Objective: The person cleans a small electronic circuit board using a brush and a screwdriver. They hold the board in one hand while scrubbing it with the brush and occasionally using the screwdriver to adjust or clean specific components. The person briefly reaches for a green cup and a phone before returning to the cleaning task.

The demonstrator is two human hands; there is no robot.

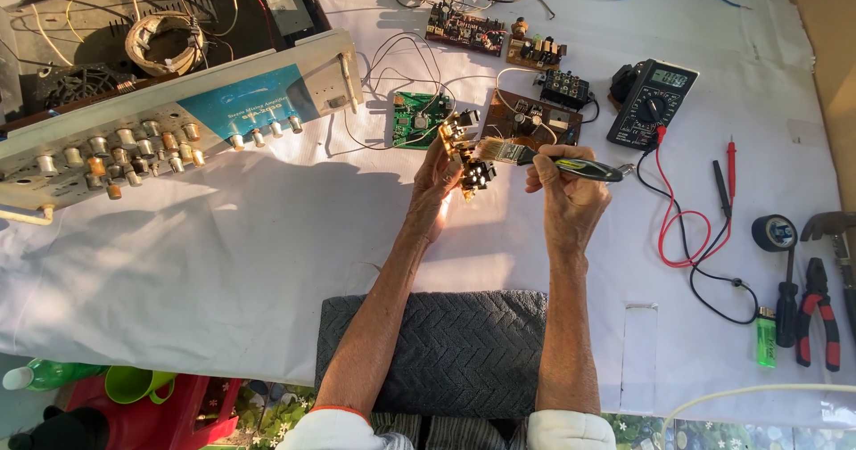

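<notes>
At nine o'clock from my hands the opened silver amplifier chassis with its row of metal knobs (178, 124) lies on the white-covered desk (223, 263), with thin wires trailing from it toward the loose boards; I judge that if I pull what I hold too far toward me, a wire could snag and tear at a solder joint. My left hand (434, 187) is clenched on the small brown circuit board with black jacks and gold-coloured connectors (465, 157), raised just above the desk in front of me, at six o'clock from the green square circuit board (417, 118). My grip is only at the edge, so a hard stroke might twist the board out of my fingers. My right hand (571, 191) grasps the dark handle of a small flat brush with pale bristles (526, 155), bristles touching the held board; pressing hard could bend a pin or push dust deeper into the jacks. At two o'clock sits the black digital multimeter (653, 102), its red and black test leads (691, 236) looping near my right wrist, where my arm could drag them. Far right lie red-handled pliers (816, 312) and a green lighter (766, 341).
</notes>
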